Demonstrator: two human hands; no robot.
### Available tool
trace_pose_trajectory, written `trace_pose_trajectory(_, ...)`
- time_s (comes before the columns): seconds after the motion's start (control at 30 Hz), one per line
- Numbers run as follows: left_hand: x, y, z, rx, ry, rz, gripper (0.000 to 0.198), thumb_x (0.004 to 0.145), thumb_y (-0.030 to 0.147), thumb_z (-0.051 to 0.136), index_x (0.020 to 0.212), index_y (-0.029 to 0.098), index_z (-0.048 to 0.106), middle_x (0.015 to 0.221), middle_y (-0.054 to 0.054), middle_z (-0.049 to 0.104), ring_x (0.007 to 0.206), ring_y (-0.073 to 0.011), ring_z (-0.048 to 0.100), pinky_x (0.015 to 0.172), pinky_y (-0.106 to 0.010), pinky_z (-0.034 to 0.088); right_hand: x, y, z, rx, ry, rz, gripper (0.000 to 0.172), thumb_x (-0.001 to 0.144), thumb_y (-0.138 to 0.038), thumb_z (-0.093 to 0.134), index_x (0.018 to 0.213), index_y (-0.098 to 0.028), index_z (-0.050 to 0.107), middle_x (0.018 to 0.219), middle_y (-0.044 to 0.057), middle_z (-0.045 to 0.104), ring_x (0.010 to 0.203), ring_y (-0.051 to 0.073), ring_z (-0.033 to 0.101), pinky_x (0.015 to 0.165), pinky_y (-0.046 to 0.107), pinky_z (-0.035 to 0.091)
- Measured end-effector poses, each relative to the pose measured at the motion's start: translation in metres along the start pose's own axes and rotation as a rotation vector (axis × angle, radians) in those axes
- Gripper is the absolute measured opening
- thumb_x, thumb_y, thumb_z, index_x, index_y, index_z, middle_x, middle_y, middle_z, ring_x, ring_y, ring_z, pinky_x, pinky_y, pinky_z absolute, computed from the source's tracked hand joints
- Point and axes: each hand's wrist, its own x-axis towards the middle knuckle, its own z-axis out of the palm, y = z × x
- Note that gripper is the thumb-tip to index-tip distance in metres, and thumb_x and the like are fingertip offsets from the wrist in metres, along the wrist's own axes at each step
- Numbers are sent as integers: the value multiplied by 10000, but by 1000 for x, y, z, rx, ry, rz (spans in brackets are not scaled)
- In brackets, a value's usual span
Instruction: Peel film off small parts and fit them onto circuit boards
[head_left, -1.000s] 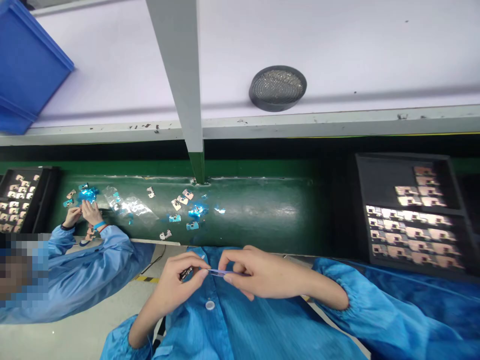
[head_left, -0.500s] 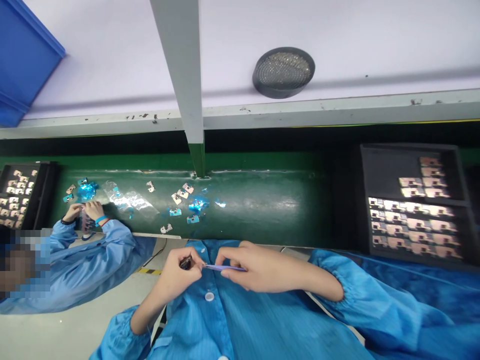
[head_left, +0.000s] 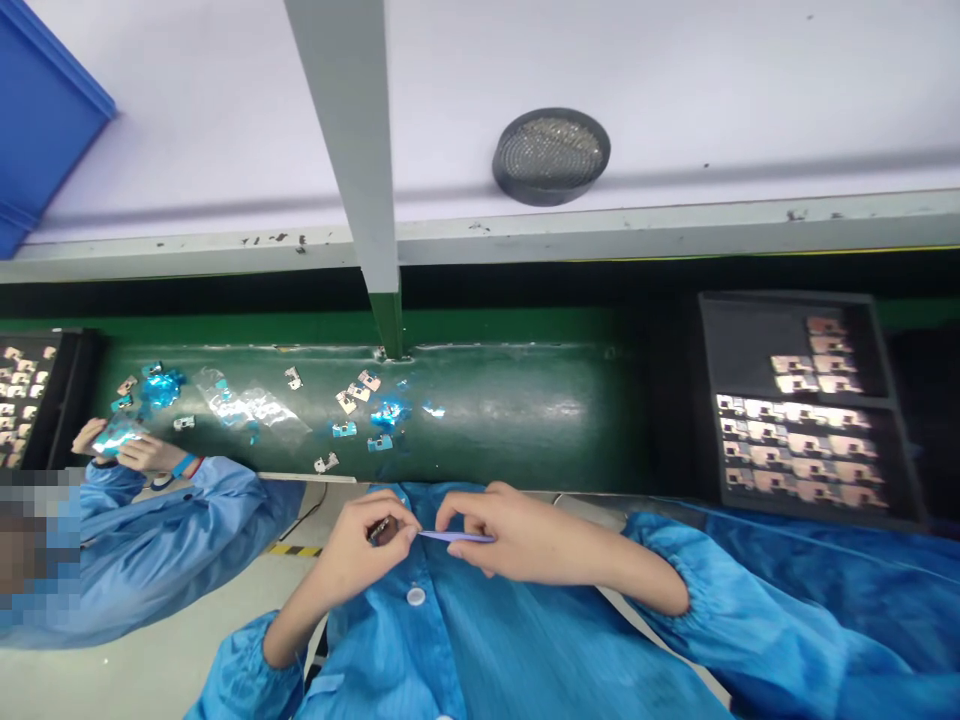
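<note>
My left hand (head_left: 365,542) is closed on a small dark, shiny part (head_left: 383,531), mostly hidden by the curled fingers. My right hand (head_left: 504,532) pinches purple tweezers (head_left: 457,536), their thin tip reaching to my left fingertips. Both hands are in front of my blue smock, just off the near edge of the green bench. Beyond them lie small metal parts (head_left: 358,391), some carrying blue film (head_left: 344,430). A crumpled heap of blue film (head_left: 391,410) sits beside these parts.
A black tray (head_left: 739,340) with rows of metal parts stands right. A round dark dish (head_left: 551,157) of tiny pieces rests on the white shelf, near an upright post (head_left: 349,130). Left, a co-worker's hands (head_left: 146,453) hold a blue-filmed piece beside another tray (head_left: 75,390).
My hands stay close together; the tweezers' tip and left fingertips have shifted slightly. The co-worker's hands moved left and lifted a blue-filmed piece. The view has swung slightly right.
</note>
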Motion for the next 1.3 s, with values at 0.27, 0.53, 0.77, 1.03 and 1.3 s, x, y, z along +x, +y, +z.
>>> trace_pose_trajectory(0.27,-8,-1,-7,144,-50,60,152,964,221,574,907,203,714,876,-36,695,802,-161,647,738,-254,455,-1,-4,-4,25,-16,-46,118,959,-240,567,1029,-244,662,619,-61,661,589,123,605,624,219,415)
trace_pose_trajectory(0.53,-12,3,-9,222,-155,19,193,1038,253,460,968,214,635,953,-26,638,866,-160,611,786,-255,435,0,-2,-3,10,-28,-46,121,960,-234,576,1022,-244,679,604,-67,633,572,110,582,597,204,389)
trace_pose_trajectory(0.77,9,-44,-8,3,50,-134,210,1002,355,558,906,196,656,833,5,643,770,-154,593,718,-270,455,-4,1,-7,11,-12,17,103,949,-235,576,999,-232,665,612,-60,659,587,117,597,596,208,384)
trace_pose_trajectory(1.03,136,-196,6,-72,485,-419,248,967,350,657,1104,143,662,1068,-66,686,895,-190,675,793,-380,588,23,107,26,16,148,243,226,974,-245,538,1169,-184,636,691,-20,712,590,133,616,621,243,435)
trace_pose_trajectory(1.3,159,-247,14,-194,609,-457,279,976,347,648,1170,147,652,1131,-82,684,947,-206,685,821,-401,599,80,218,61,-120,342,524,267,1005,-383,616,1127,-148,650,1056,53,692,928,184,684,857,389,583)
